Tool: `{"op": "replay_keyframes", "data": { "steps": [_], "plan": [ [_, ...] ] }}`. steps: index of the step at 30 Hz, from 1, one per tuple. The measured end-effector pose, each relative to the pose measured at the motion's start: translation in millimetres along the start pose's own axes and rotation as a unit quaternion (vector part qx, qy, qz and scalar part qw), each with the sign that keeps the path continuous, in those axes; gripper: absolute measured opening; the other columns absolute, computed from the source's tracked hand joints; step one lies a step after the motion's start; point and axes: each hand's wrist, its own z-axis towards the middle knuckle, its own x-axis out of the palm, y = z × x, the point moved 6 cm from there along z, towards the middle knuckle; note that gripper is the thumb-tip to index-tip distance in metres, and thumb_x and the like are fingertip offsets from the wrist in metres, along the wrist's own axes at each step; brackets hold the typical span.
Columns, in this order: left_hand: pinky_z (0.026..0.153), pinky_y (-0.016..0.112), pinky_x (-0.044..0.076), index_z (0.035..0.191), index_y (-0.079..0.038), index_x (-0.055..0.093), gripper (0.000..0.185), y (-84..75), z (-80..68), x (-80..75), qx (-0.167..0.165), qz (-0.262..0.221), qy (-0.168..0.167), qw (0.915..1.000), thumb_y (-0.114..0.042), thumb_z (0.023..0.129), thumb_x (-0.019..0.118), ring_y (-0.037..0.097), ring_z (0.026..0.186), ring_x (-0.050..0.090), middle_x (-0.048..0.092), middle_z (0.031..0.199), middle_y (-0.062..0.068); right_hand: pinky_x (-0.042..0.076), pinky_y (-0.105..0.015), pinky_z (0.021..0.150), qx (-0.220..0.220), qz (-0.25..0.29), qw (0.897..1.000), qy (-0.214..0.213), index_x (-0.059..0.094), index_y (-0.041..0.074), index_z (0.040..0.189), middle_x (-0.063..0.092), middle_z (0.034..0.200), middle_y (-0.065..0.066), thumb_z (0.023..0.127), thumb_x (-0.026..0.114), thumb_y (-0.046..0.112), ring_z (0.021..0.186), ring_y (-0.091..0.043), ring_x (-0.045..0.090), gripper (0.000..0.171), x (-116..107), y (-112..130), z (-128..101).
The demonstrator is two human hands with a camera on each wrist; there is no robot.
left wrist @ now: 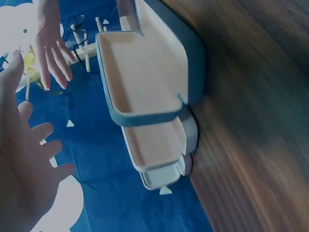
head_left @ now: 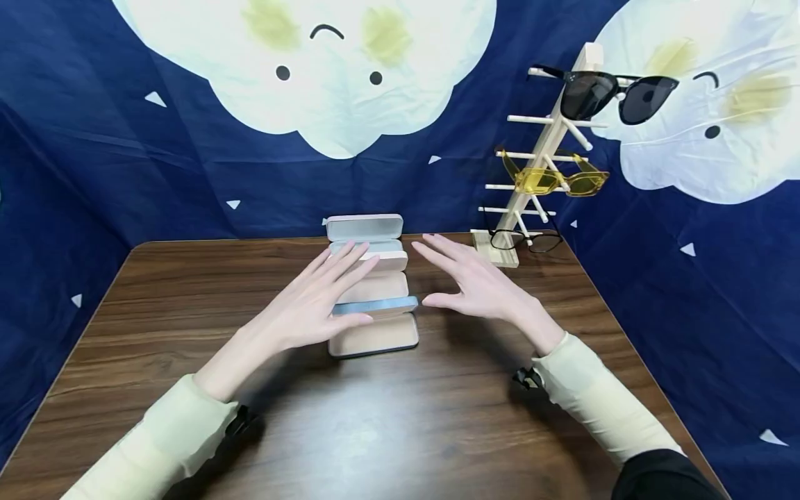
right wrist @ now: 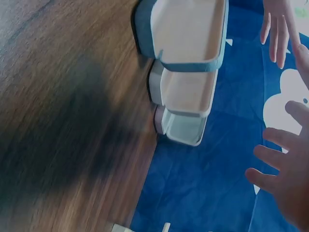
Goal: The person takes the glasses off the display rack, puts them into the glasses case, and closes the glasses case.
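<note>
Your left hand (head_left: 312, 305) hovers over the left side of a row of three open glasses cases, its fingers straight and spread, gripping nothing; from the head view its fingertips overlap the cases, but you cannot tell whether they touch. Your right hand (head_left: 478, 285) is held just to the right of the same row, palm turned inward, fingers straight and relaxed, also holding nothing and clear of the cases. The cases stand one behind another near the middle of the wooden tabletop (head_left: 156, 292): nearest you the blue case (head_left: 375, 330) with its lid up and a pale lining showing, behind it the middle pink case (head_left: 381, 278), and at the back the far pink case (head_left: 365, 229), its lid raised too. The left wrist view shows the blue case (left wrist: 145, 72) lying open and empty, with the others lined up beyond it; the right wrist view shows the same row (right wrist: 186, 43) from the other side. At the far right corner of the tabletop stands a wooden glasses rack (head_left: 544, 149) bearing black sunglasses (head_left: 609, 94) on top, yellow glasses (head_left: 556, 180) in the middle, and thin black-framed glasses (head_left: 525, 239) at the bottom. A blue cloud-printed backdrop (head_left: 94, 139) hangs behind everything.
</note>
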Motion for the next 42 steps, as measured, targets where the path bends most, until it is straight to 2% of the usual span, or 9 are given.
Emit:
{"op": "replay_keyframes", "data": {
  "steps": [4,11,15,21,27,32,36,39,42],
  "plan": [
    [0.13,0.056,0.019,0.166,-0.031,0.013,0.089,-5.0,8.3,1.6,-0.004,-0.015,-0.007,0.9999,-0.065,0.096,0.057,0.027,0.162,0.017,0.017,0.174,-0.001,0.033,-0.055,0.124,0.022,0.017,1.0,-0.005,0.024,0.035,0.164,0.032,0.169,0.0,0.093,0.066,0.061,0.158,-0.027,0.03,0.086,-3.4,-7.6,-6.2],
    [0.13,0.053,0.021,0.166,-0.031,0.015,0.089,-21.2,33.2,4.7,-0.004,-0.057,-0.033,0.9978,-0.062,0.097,0.06,0.022,0.161,0.02,0.02,0.173,-0.006,0.036,-0.054,0.122,0.048,0.028,0.998,-0.043,0.033,0.031,0.162,0.044,0.163,-0.001,0.091,0.074,0.05,0.154,-0.027,0.037,0.083,-11.8,-23.2,-20.8],
    [0.13,0.052,0.021,0.165,-0.033,0.015,0.087,-32.5,47.2,4.5,0.003,-0.076,-0.047,0.9959,-0.062,0.097,0.06,0.02,0.161,0.021,0.022,0.173,-0.008,0.038,-0.052,0.121,0.067,0.039,0.995,-0.059,0.035,0.03,0.161,0.045,0.163,0.0,0.092,0.075,0.046,0.151,-0.026,0.042,0.082,-16.6,-31.0,-30.0],
    [0.13,0.047,0.023,0.166,-0.031,0.015,0.085,-43.4,61.1,5.8,0.019,-0.094,-0.066,0.9932,-0.063,0.098,0.056,0.019,0.16,0.024,0.024,0.172,-0.007,0.038,-0.054,0.119,0.112,0.062,0.99,-0.065,0.031,0.039,0.161,0.041,0.165,0.004,0.094,0.072,0.049,0.151,-0.026,0.042,0.079,-23.8,-42.9,-45.0],
    [0.125,0.048,0.035,0.165,-0.034,0.017,0.082,-49.0,74.3,11.9,-0.009,-0.133,-0.073,0.9884,-0.065,0.099,0.054,0.021,0.154,0.036,0.035,0.168,-0.004,0.039,-0.056,0.118,0.137,0.074,0.984,-0.081,0.033,0.039,0.16,0.043,0.164,0.004,0.095,0.071,0.048,0.15,-0.027,0.043,0.075,-30.6,-54.5,-57.6],
    [0.12,0.048,0.041,0.164,-0.036,0.02,0.079,-52.8,82.6,17.3,-0.048,-0.162,-0.069,0.9831,-0.06,0.099,0.057,0.02,0.15,0.042,0.041,0.165,-0.004,0.048,-0.049,0.11,0.138,0.088,0.98,-0.113,0.042,0.029,0.158,0.055,0.155,0.001,0.095,0.073,0.04,0.138,-0.025,0.055,0.071,-34.8,-62.3,-66.9],
    [0.117,0.054,0.042,0.163,-0.043,0.018,0.077,-55.3,88.8,23.5,-0.084,-0.201,-0.049,0.9747,-0.065,0.098,0.054,0.021,0.15,0.043,0.044,0.163,-0.005,0.054,-0.044,0.1,0.134,0.105,0.973,-0.154,0.05,0.021,0.153,0.067,0.141,-0.006,0.096,0.074,0.029,0.124,-0.025,0.064,0.062,-38.2,-69.8,-75.8],
    [0.117,0.058,0.041,0.163,-0.044,0.019,0.075,-57.1,94.9,28.1,-0.102,-0.229,-0.039,0.9673,-0.066,0.098,0.053,0.023,0.149,0.044,0.049,0.159,-0.005,0.055,-0.03,0.094,0.129,0.121,0.966,-0.189,0.057,0.018,0.147,0.072,0.131,-0.009,0.095,0.074,0.02,0.114,-0.023,0.068,0.055,-42.0,-76.6,-82.8],
    [0.117,0.057,0.04,0.163,-0.039,0.025,0.074,-59.0,102.8,31.6,-0.108,-0.256,-0.038,0.9599,-0.063,0.099,0.053,0.023,0.146,0.047,0.056,0.152,-0.004,0.053,-0.018,0.09,0.121,0.136,0.957,-0.225,0.063,0.012,0.141,0.075,0.123,-0.011,0.094,0.074,0.012,0.106,-0.02,0.069,0.048,-45.8,-85.3,-90.1]
  ]
}}
